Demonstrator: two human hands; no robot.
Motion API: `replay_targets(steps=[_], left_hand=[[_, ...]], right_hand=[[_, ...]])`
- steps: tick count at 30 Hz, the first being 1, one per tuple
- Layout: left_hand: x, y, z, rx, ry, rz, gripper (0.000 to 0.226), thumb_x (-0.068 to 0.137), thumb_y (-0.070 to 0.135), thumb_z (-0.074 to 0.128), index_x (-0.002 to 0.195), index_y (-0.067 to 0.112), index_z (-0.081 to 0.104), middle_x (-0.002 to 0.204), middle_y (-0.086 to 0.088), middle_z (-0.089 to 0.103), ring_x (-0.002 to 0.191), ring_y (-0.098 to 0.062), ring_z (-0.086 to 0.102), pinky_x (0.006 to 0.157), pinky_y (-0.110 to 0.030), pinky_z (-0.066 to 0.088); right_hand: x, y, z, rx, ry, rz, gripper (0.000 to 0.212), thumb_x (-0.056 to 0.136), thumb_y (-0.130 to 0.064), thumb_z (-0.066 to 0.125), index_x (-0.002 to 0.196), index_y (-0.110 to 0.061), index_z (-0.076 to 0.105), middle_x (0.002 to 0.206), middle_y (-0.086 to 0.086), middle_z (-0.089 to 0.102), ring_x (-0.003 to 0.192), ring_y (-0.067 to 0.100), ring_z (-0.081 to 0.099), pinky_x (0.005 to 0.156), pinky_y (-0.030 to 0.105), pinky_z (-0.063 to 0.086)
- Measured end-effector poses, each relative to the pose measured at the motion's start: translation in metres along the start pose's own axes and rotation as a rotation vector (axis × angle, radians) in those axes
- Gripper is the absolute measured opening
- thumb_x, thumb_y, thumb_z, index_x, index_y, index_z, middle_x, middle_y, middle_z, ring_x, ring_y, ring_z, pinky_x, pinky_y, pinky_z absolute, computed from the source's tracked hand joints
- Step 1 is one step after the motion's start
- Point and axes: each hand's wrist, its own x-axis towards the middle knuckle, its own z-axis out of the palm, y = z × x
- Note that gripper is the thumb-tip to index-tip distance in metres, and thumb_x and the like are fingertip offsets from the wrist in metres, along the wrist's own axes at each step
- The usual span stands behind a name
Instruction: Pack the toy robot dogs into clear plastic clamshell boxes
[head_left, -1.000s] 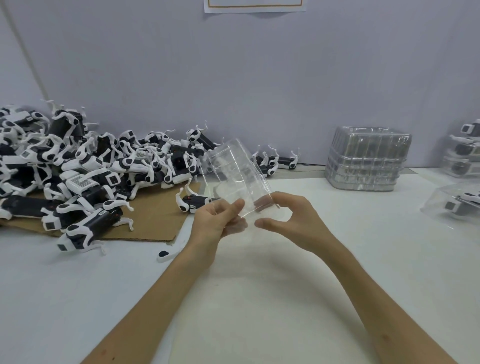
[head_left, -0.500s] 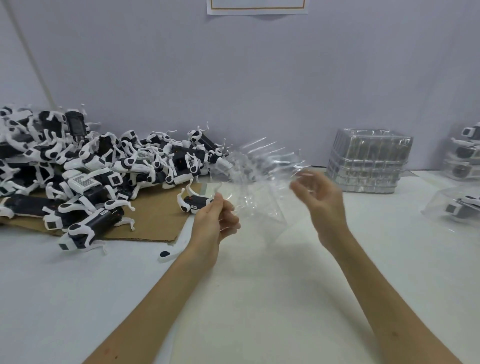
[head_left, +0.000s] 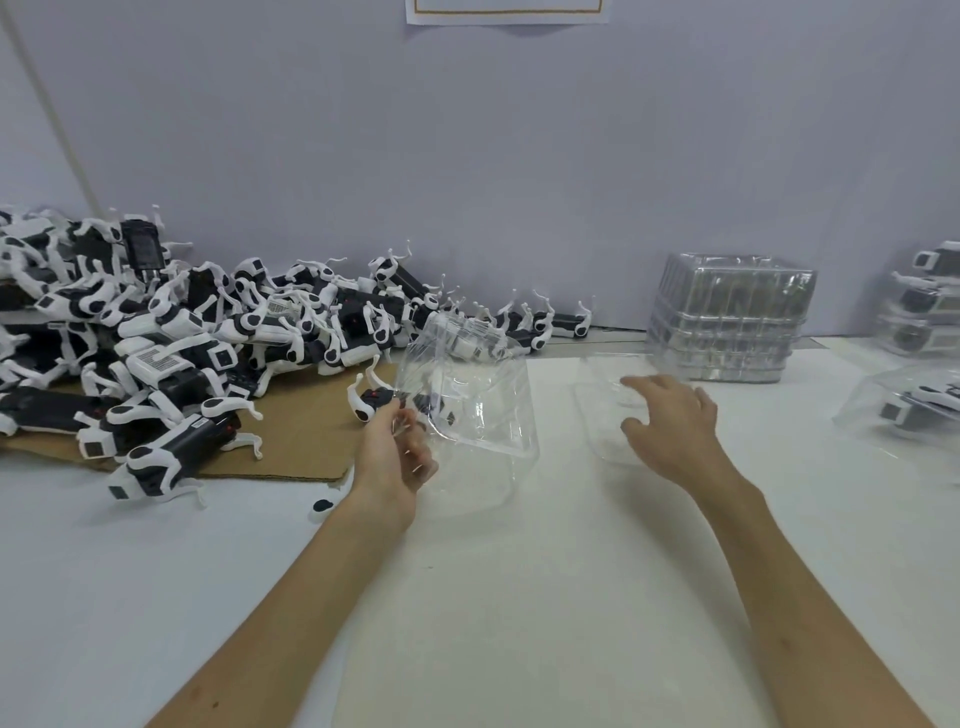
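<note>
My left hand (head_left: 396, 453) pinches the left edge of a clear plastic clamshell shell (head_left: 475, 410) and holds it tilted above the white table (head_left: 519, 597). A second clear shell (head_left: 602, 410) lies on the table to the right. My right hand (head_left: 672, 423) is over that shell with its fingers spread and relaxed, touching its top. A big heap of black-and-white toy robot dogs (head_left: 171, 338) fills the left side, partly on a brown cardboard sheet (head_left: 296, 452). One dog (head_left: 371, 397) lies just behind my left hand.
A stack of empty clear clamshells (head_left: 727, 317) stands at the back right by the wall. Packed boxes with dogs inside (head_left: 922, 312) are stacked at the far right, and another packed box (head_left: 906, 405) lies in front of them. A small black part (head_left: 322, 505) lies near my left wrist.
The two clear shells held together have come apart. My right hand moved right and down to the table with one shell; my left hand keeps the other.
</note>
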Motion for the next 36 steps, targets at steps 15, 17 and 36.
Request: replay_targets(steps=[15,17,36], left_hand=[[-0.002,-0.002,0.001,-0.065,-0.008,0.028,0.041,0.097,0.034,0.053,0.059,0.022,0.053,0.048,0.008,0.036,0.04,-0.01,0.027,0.042,-0.021,0.022],[-0.005,-0.003,0.002,-0.116,-0.043,0.049,0.041,0.098,0.034,0.051,0.06,0.02,0.053,0.048,0.008,0.037,0.036,-0.01,0.027,0.038,-0.019,0.023],[0.004,-0.003,-0.007,0.753,0.189,0.632,0.02,0.096,0.014,0.061,0.116,0.017,0.059,0.115,0.002,0.062,0.088,-0.006,0.06,0.075,-0.026,0.046]], right_hand=[[-0.009,-0.018,-0.008,0.534,-0.028,0.076,0.021,0.096,-0.014,0.054,0.093,-0.025,0.072,0.107,0.0,0.074,0.098,0.018,0.069,0.086,0.032,0.048],[-0.012,-0.031,-0.008,0.782,-0.195,0.085,0.013,0.101,-0.028,0.056,0.104,-0.024,0.068,0.105,0.0,0.076,0.086,0.017,0.074,0.081,0.034,0.052],[-0.004,-0.023,-0.019,1.07,0.092,0.058,0.01,0.087,-0.019,0.075,0.097,-0.022,0.076,0.092,-0.004,0.077,0.08,0.007,0.069,0.073,0.019,0.045]])
